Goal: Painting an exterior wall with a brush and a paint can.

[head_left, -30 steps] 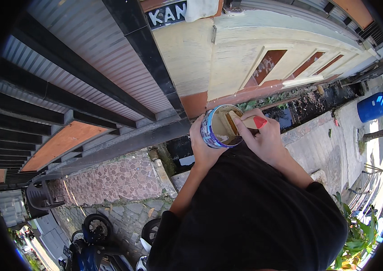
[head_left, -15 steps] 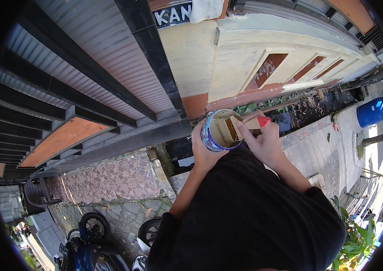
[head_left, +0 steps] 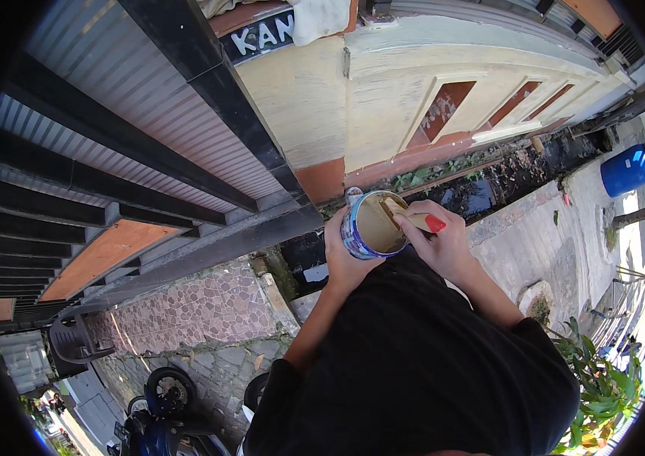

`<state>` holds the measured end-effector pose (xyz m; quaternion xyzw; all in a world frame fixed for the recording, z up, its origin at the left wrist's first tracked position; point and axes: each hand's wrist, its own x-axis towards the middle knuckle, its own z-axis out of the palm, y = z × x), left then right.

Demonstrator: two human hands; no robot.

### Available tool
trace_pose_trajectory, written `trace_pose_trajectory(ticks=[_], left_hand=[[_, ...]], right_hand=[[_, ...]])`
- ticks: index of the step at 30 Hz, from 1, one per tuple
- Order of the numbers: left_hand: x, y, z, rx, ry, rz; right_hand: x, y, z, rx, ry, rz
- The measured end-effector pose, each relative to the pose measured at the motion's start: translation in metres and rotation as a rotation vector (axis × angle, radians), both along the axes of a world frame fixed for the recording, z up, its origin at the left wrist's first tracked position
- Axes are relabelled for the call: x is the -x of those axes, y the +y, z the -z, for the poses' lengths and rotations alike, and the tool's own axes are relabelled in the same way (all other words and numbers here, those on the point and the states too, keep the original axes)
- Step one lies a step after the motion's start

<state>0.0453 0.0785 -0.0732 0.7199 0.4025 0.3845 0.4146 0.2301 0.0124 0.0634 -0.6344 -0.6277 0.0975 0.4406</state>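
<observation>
My left hand (head_left: 344, 254) is wrapped round the side of a paint can (head_left: 350, 232) with a blue, patterned outside. Cream-coloured paint (head_left: 372, 220) shows inside it, and the can's mouth faces up toward me. In my right hand (head_left: 444, 242) is a paintbrush (head_left: 418, 221) with a pale handle and a red end. Its bristles lie at the can's rim on the right, partly inside the mouth. The fingers of my right hand close round the handle, and some of them are hidden behind it.
A cream and orange-brown wall (head_left: 391, 99) with slanted recesses rises ahead, with a drainage ditch (head_left: 516, 182) along its foot. On the left stands a black metal fence (head_left: 186, 68). A blue barrel (head_left: 626, 170) is at the far right; a motorcycle (head_left: 163, 425) is at the lower left.
The brush has shifted up toward the far right of the can's rim, uncovering more of the paint. My left hand keeps hold of the can, and my view has turned slightly.
</observation>
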Motion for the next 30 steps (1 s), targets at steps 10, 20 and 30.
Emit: trace_pose_trajectory(ticks=[10, 20, 30], left_hand=[[-0.008, 0.006, 0.008, 0.082, -0.093, -0.01], [-0.011, 0.017, 0.023, 0.191, -0.093, 0.039], [-0.017, 0.031, 0.026, 0.102, -0.086, 0.095]], right_hand=[[-0.007, 0.003, -0.002, 0.009, 0.1, -0.007], [-0.014, 0.006, 0.016, -0.021, 0.239, 0.092], [-0.021, 0.015, 0.026, 0.094, 0.559, 0.153]])
